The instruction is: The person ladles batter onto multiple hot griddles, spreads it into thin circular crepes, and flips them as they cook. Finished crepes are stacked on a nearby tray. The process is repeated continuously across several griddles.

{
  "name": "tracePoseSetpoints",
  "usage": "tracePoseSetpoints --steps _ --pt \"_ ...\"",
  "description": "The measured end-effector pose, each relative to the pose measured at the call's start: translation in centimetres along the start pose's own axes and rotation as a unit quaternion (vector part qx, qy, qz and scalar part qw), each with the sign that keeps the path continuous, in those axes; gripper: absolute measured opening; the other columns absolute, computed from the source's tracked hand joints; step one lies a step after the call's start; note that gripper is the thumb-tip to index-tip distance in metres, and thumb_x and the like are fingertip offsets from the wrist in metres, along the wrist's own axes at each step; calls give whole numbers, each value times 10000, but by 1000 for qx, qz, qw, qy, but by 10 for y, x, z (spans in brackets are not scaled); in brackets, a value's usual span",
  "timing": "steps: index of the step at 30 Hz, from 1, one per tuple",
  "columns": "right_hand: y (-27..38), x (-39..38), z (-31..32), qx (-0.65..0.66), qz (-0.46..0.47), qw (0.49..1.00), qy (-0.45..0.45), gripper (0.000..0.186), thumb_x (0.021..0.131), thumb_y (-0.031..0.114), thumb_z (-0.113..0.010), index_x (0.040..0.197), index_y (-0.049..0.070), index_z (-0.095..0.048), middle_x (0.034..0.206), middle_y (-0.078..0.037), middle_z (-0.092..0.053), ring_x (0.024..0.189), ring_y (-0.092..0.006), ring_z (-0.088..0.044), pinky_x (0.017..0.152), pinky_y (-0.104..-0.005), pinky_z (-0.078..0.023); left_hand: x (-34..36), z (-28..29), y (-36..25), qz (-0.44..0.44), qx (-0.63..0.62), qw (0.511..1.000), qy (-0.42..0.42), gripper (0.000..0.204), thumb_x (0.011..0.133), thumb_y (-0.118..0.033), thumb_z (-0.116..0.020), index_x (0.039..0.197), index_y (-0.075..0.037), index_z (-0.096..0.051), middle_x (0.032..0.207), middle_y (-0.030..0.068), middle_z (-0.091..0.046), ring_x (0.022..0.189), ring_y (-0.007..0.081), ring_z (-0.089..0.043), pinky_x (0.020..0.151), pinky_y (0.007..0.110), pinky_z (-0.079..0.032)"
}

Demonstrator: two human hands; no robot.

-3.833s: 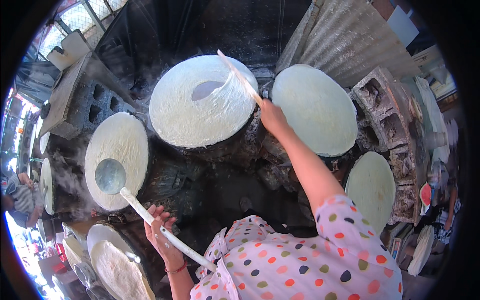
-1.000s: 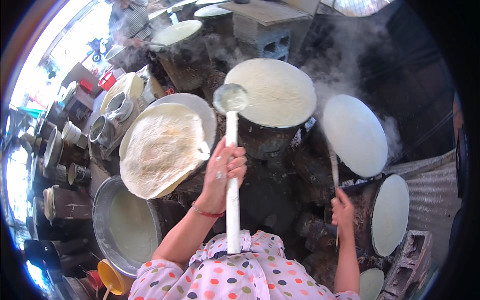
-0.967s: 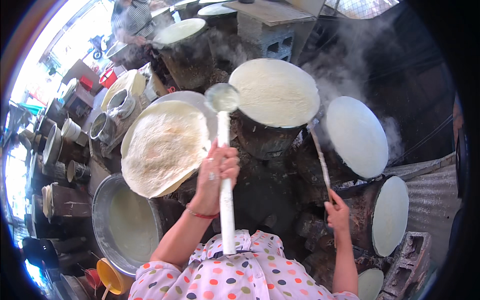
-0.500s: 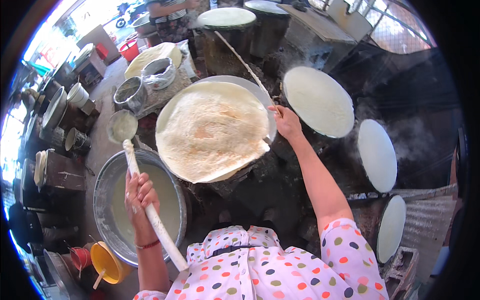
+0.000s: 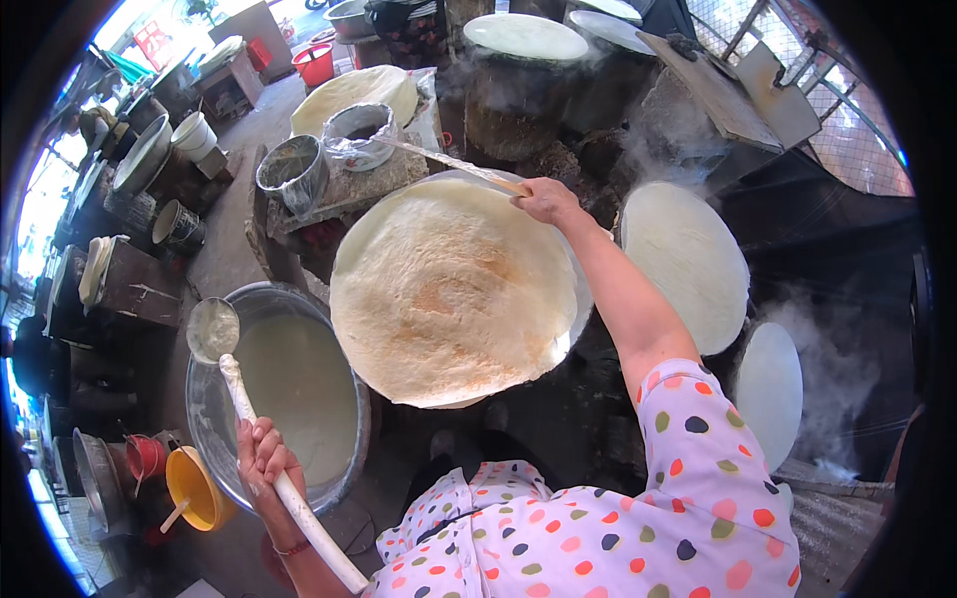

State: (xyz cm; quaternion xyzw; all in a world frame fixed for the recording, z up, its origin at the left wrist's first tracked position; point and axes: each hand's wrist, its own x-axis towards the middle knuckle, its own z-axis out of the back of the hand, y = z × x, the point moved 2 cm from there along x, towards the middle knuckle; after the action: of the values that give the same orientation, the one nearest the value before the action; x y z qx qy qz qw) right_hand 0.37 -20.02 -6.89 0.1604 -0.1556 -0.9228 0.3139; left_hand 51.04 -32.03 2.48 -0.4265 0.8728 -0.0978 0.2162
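My left hand (image 5: 267,460) is closed around the long pale handle of a ladle (image 5: 213,330), whose batter-coated bowl hangs over the left rim of a large metal basin (image 5: 202,439). Pale batter (image 5: 304,379) lies in that basin. With bent fingers my right hand (image 5: 547,200) grips a long thin stick (image 5: 454,162), whitened along its far part. Its tip reaches left to the rim of a plastic-wrapped pot (image 5: 354,154). Below the stick, a large round flatbread (image 5: 449,289) with browned patches covers most of a round pale surface.
A steaming round griddle (image 5: 685,264) with a white sheet stands at right, another (image 5: 770,394) nearer. More round-topped stoves (image 5: 525,36) stand behind. A bucket (image 5: 292,177) and stacked flatbreads (image 5: 359,95) are at back left; a yellow bucket (image 5: 199,488) is at lower left.
My right hand has swung the stick leftward, its tip now at the plastic-wrapped pot. My left hand and the ladle have moved lower and left. The view has shifted too.
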Motion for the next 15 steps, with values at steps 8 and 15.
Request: tracePoseSetpoints --steps 8,15 --pt "-5 8 -9 131 13 987 87 360 686 371 -735 943 119 -726 876 -71 -687 859 -200 -636 792 -315 -476 9 -12 22 35 -33 998 36 217 1033 -166 -354 886 -6 -346 757 43 -344 495 59 -343 336 187 -362" --pt "4 -43 4 185 -14 983 3 343 677 308 -717 928 74 -714 838 -96 -682 798 -196 -637 751 -318 -483 36 -30 34 64 1 997 39 173 1024 -153 -392 941 -4 -366 794 36 -366 497 22 -327 307 157 -335"
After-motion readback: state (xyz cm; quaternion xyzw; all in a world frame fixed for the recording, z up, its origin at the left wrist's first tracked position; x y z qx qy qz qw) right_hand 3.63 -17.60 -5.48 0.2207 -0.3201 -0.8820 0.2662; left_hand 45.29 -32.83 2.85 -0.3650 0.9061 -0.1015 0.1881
